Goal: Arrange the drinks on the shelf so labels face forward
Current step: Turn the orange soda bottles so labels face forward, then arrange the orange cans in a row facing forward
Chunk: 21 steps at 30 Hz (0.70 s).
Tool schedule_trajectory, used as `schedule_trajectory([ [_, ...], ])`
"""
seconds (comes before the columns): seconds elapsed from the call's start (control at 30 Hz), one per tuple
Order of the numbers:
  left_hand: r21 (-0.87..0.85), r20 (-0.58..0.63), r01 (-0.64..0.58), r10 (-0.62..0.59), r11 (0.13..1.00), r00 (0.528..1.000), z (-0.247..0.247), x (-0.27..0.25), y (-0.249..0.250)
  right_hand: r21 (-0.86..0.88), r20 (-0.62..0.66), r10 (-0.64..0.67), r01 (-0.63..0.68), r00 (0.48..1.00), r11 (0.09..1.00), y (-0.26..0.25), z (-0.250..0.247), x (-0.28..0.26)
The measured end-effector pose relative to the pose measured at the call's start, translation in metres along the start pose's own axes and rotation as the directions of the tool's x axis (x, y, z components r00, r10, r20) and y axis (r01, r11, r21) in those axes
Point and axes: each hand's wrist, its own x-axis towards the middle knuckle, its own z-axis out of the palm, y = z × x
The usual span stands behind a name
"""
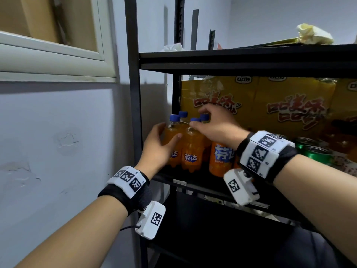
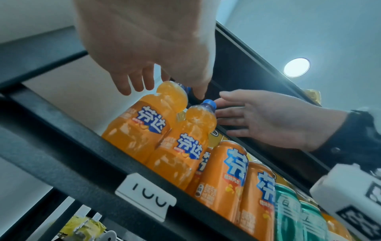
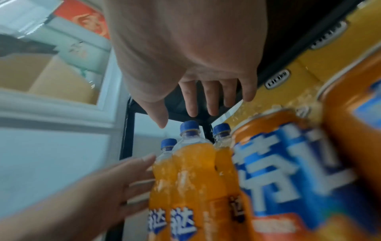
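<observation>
Several orange soda bottles with blue caps stand at the left end of the black shelf (image 1: 193, 183). My left hand (image 1: 170, 132) lies against the front-left bottle (image 1: 174, 159), thumb across its front and straight fingers along its left side. My right hand (image 1: 201, 118) hovers open over the caps, fingers spread toward the back bottles. The left wrist view shows the two front bottles (image 2: 185, 146) with blue-and-white labels facing out. In the right wrist view my right hand (image 3: 187, 117) stays just above the caps, holding nothing.
Orange cans (image 1: 222, 159) stand right of the bottles, and green cans (image 1: 316, 151) further right. Yellow cartons (image 1: 289, 105) fill the back of the shelf. An upper shelf board (image 1: 251, 59) hangs close overhead. A black upright post (image 1: 133, 113) and white wall bound the left.
</observation>
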Motion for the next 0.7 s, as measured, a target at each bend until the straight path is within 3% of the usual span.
schedule_trajectory([
  [0.13,0.238,-0.061,-0.112,0.13,0.965,0.99,-0.01,-0.008,0.0,-0.149,0.039,-0.138,0.142,0.99,0.979,0.017,-0.013,-0.029],
  [0.3,0.359,-0.03,-0.239,0.267,0.902,0.963,-0.011,-0.03,0.01,-0.154,0.038,-0.124,0.128,0.992,0.98,0.033,-0.024,-0.054],
  [0.53,0.3,0.176,-0.382,0.343,0.874,0.923,0.037,-0.072,0.034,-0.012,-0.062,-0.146,0.146,0.987,0.989,0.069,-0.025,-0.086],
  [0.7,0.147,0.226,-0.237,0.201,0.96,0.953,0.083,-0.082,0.037,0.053,-0.037,-0.021,0.023,0.999,0.998,0.104,-0.016,-0.102],
])
